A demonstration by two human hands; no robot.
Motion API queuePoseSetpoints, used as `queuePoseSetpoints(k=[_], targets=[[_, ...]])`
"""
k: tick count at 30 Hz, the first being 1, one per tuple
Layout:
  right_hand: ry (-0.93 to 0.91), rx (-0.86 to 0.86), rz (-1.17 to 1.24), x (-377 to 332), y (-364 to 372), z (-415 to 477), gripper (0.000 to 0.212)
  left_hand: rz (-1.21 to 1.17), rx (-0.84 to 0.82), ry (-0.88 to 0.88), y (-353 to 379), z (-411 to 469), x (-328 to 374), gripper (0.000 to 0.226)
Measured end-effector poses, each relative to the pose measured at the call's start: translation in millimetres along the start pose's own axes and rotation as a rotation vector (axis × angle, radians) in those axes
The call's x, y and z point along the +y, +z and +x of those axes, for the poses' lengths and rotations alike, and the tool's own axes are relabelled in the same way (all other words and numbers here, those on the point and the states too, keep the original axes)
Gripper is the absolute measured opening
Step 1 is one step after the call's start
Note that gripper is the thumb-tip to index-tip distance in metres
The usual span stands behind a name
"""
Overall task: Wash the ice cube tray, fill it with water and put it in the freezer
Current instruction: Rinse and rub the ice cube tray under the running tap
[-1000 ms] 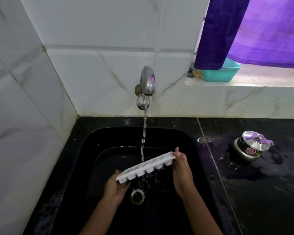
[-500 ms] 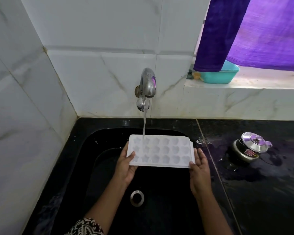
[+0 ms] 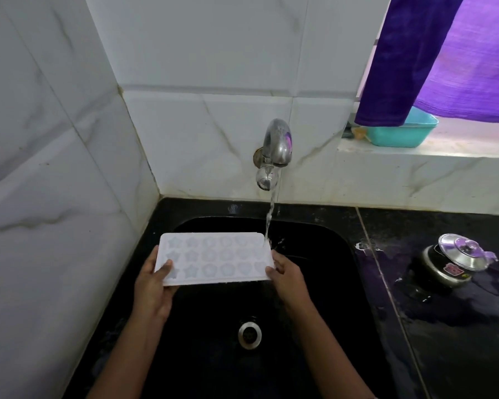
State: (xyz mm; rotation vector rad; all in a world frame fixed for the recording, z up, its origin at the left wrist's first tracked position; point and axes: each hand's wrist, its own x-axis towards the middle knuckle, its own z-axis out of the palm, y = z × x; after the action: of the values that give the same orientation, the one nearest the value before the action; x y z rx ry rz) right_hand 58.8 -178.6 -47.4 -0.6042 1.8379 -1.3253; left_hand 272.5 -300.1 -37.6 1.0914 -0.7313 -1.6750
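A white ice cube tray [image 3: 215, 258] with star and round moulds is held flat, open side up, above the black sink [image 3: 323, 272]. My left hand [image 3: 153, 286] grips its left end with the thumb on top. My right hand [image 3: 288, 276] grips its right end. A metal tap [image 3: 275, 145] on the tiled wall runs a thin stream of water [image 3: 270, 217] that lands at the tray's far right corner.
The sink drain [image 3: 249, 333] lies below the tray. A steel lidded pot [image 3: 451, 262] stands on the wet black counter to the right. A teal tub [image 3: 401, 131] sits on the window ledge under a purple cloth [image 3: 432, 56]. Tiled walls close in at left and back.
The tray was tilted on edge under the stream, then turned flat with moulds up. It has since shifted left, so the water now hits its right corner instead of its left part.
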Motion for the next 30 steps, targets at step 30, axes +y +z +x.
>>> queuePoseSetpoints(k=[30], targets=[[-0.001, -0.149, -0.019, -162, -10, 99, 0.038, -0.17, 0.01, -0.146, 18, -42, -61, 0.042]])
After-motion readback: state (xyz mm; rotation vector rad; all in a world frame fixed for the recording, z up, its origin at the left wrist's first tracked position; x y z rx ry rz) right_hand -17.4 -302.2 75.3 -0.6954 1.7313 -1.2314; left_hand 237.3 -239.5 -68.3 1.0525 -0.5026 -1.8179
